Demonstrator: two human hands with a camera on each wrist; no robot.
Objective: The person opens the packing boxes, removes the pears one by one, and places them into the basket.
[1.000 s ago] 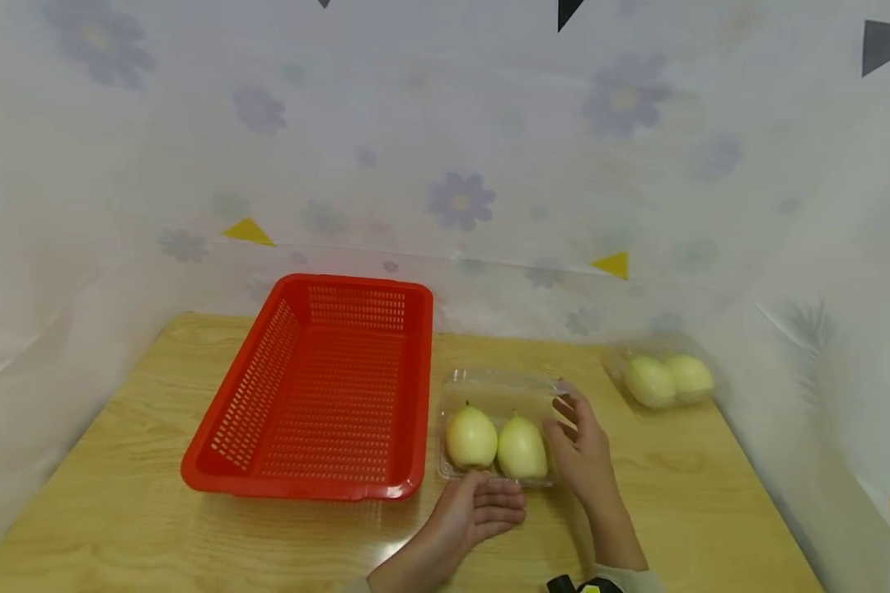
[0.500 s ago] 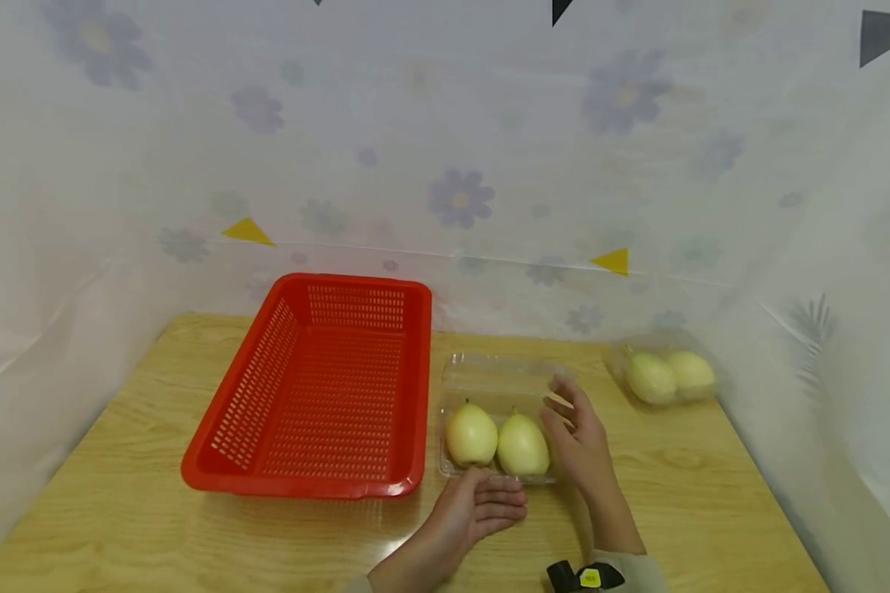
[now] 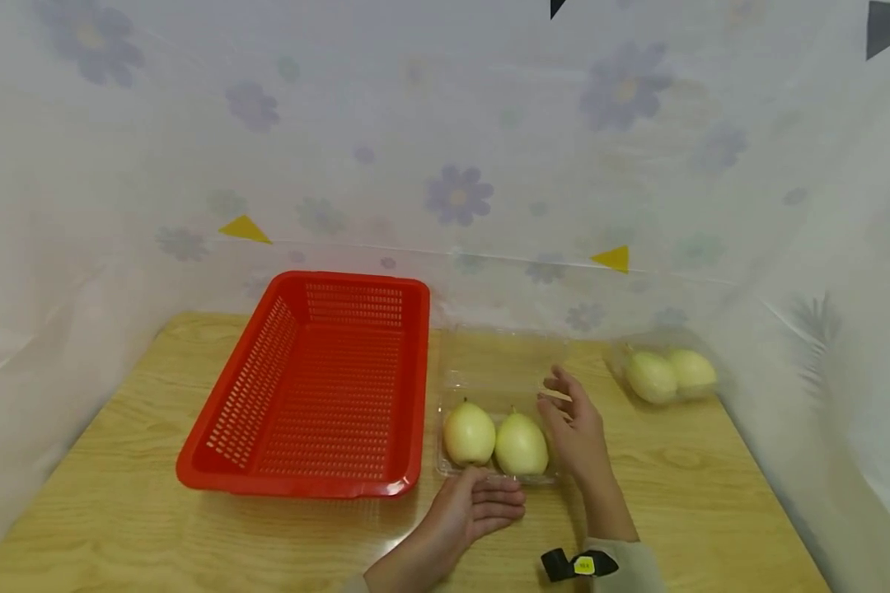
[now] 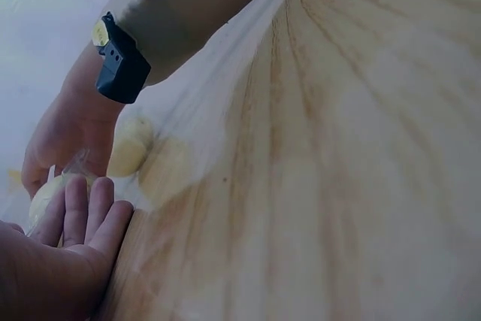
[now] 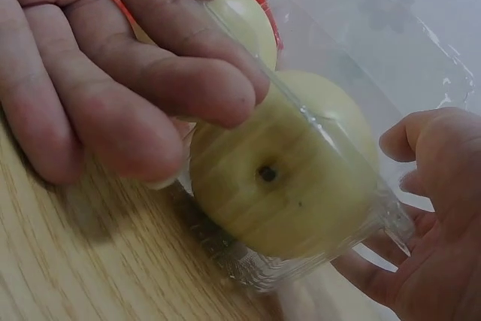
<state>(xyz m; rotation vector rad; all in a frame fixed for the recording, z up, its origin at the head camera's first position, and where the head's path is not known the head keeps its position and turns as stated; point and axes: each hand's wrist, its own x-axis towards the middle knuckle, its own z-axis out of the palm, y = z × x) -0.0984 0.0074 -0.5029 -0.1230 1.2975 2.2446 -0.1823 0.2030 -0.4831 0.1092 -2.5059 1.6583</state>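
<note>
Two pale yellow pears, one left (image 3: 469, 434) and one right (image 3: 522, 445), sit side by side in a clear plastic clamshell box (image 5: 323, 131). Its lid (image 3: 506, 356) is swung back toward the wall. My left hand (image 3: 463, 519) rests at the box's front edge, fingers straight and palm turned inward, with the thumb by the rim. At the box's right side is my right hand (image 3: 580, 428), its fingers loosely bent close to the wall of the box. In the right wrist view, the left hand's fingers (image 5: 180, 73) overlap the rim beside the nearer pear.
A red plastic basket (image 3: 423, 387) with slotted walls stands just left of the box. Another clear pack of pears (image 3: 653, 377) lies at the table's back right corner. A flower-patterned sheet (image 3: 460, 198) hangs behind the wooden table (image 3: 682, 494) and along its sides.
The box's lid has tipped back from near upright, away from me. My right hand's fingers have come off the lid's corner and shifted slightly left. The left hand stays in place.
</note>
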